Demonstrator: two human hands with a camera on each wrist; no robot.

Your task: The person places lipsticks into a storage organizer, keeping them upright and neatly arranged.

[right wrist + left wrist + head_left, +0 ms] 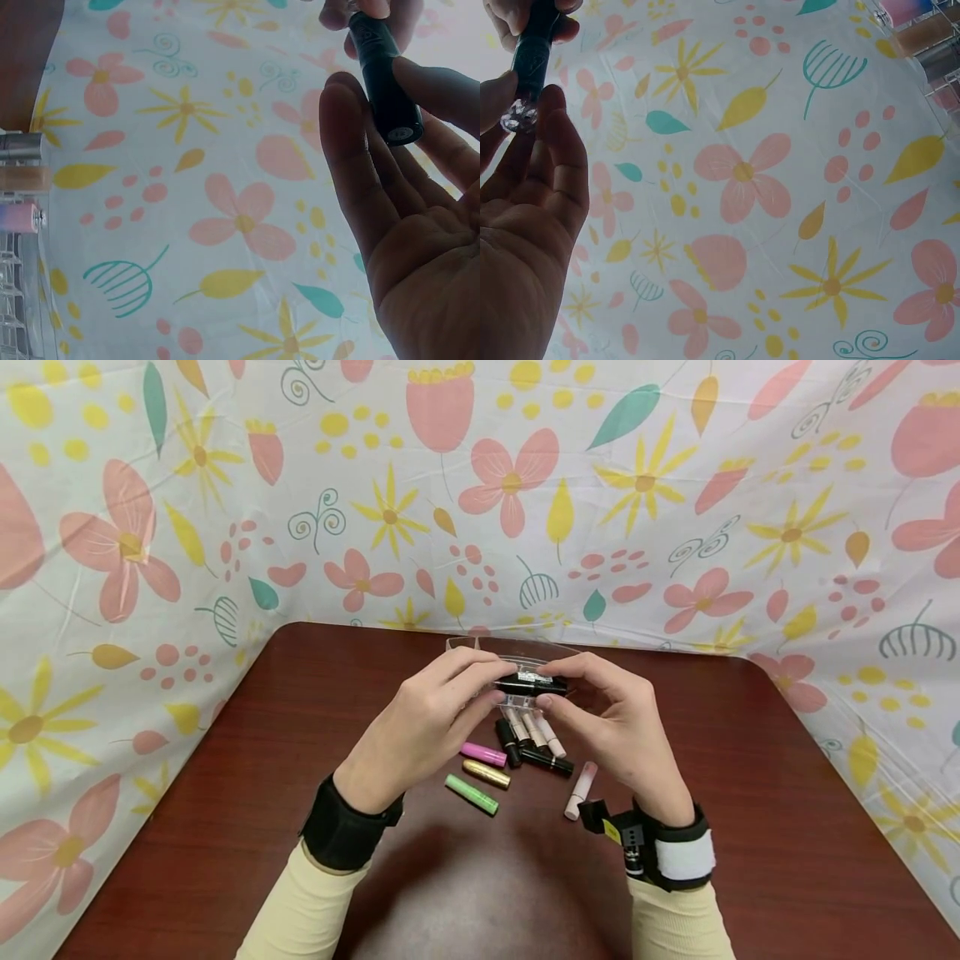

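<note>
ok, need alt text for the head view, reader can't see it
A person's left hand and right hand hold a dark tube sideways between them, above a reddish-brown table. On the table lie more tubes, among them a magenta tube, a gold tube and a green tube. Floral fabric hangs behind.

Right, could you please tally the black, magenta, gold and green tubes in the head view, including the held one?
Held black tube: 1
Lying black tubes: 2
Magenta tube: 1
Gold tube: 1
Green tube: 1
Total: 6
</note>
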